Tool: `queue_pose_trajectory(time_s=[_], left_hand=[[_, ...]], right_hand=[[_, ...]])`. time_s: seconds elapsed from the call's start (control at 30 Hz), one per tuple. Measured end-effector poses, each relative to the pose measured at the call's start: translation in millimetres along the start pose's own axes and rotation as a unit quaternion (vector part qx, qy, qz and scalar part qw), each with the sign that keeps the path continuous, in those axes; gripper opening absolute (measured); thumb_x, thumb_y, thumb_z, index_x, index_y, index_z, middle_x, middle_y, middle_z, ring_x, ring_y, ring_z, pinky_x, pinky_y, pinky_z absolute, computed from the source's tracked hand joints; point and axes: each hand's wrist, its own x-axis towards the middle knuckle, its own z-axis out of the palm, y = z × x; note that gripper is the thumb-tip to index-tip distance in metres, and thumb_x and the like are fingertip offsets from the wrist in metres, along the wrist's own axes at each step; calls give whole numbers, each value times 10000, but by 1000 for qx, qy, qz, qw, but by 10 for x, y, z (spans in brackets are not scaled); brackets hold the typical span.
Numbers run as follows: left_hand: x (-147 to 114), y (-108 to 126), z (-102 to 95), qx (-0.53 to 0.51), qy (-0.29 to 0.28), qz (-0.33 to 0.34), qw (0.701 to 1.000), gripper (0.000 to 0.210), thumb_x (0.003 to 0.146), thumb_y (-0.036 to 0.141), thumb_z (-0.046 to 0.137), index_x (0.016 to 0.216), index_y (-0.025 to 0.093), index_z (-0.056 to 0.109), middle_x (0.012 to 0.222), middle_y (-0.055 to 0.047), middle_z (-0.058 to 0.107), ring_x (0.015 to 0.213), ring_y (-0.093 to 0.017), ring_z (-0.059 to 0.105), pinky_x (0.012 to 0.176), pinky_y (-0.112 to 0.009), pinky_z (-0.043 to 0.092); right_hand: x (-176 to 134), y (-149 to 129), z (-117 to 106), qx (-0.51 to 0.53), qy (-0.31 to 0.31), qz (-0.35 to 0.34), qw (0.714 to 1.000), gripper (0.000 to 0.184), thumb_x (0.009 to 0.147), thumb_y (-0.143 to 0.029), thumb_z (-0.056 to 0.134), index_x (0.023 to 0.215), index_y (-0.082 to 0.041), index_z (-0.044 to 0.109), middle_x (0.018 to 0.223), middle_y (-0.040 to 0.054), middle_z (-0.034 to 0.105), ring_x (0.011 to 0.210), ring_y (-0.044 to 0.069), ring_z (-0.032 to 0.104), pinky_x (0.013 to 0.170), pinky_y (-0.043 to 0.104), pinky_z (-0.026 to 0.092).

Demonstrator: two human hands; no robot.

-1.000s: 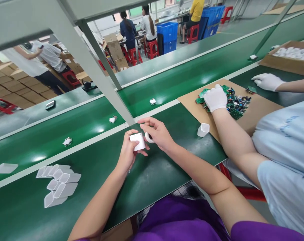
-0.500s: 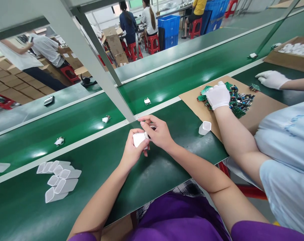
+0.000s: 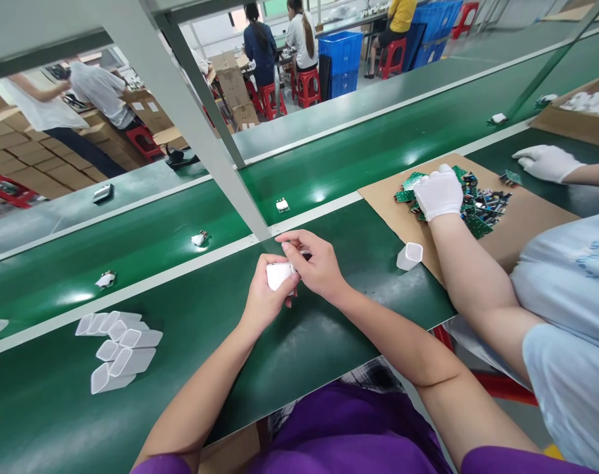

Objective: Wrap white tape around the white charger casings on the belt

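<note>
My left hand (image 3: 264, 293) is wrapped round a white plastic casing (image 3: 278, 275) above the green bench. My right hand (image 3: 316, 263) is closed at the casing's right end, its thumb and fingers pinching there. A small dark part (image 3: 306, 255) shows between those fingers; most of it is hidden, so its kind cannot be made out. To the left, several empty white casings (image 3: 136, 361) lie in a cluster on the bench. Another white casing (image 3: 409, 256) stands to the right of my hands.
Along the far side, a green belt (image 3: 349, 174) carries small circuit boards with white parts (image 3: 282, 205). A metal post (image 3: 201, 125) rises beyond my hands. At right, a co-worker's gloved hand (image 3: 440, 191) is on a pile of circuit boards (image 3: 482, 207) over cardboard (image 3: 526, 230).
The boards on the belt have shifted left. At the casing's right end, the white rim under my right fingers now shows less. My left hand keeps its hold.
</note>
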Motion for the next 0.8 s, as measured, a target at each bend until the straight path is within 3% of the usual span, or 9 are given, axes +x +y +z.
queue_pose_trajectory(time_s=[0.17,0.57,0.73,0.8], left_hand=[[-11,-34,-34,67,22,0,998,344,781,422,691,945,230,457,556,65,604,412,-115,540,408,-197,406],[6,-70,-124,209,48,-2,977,291,745,369,678,912,232,483,676,47,637,521,-133,564,511,-226,406],[87,-63,-159,124,-27,-34,991,328,778,449,668,938,227,488,620,43,613,488,-140,582,476,-227,452],[180,-66,-264,108,-29,-28,993,358,777,478,656,970,223,496,679,22,628,531,-151,616,493,-238,485]], right_hand=[[-16,18,19,-49,-21,-7,999,229,934,-227,460,995,-210,680,937,19,686,761,139,605,716,253,481],[-57,95,72,-146,-41,-21,988,254,928,-150,439,962,-174,690,910,27,658,678,120,557,614,247,380],[19,194,62,-28,-65,47,996,214,913,-244,478,972,-192,677,808,-7,628,649,114,541,622,226,415],[64,279,47,31,-66,84,994,242,916,-336,503,1029,-196,664,762,-23,594,600,105,515,587,215,416]])
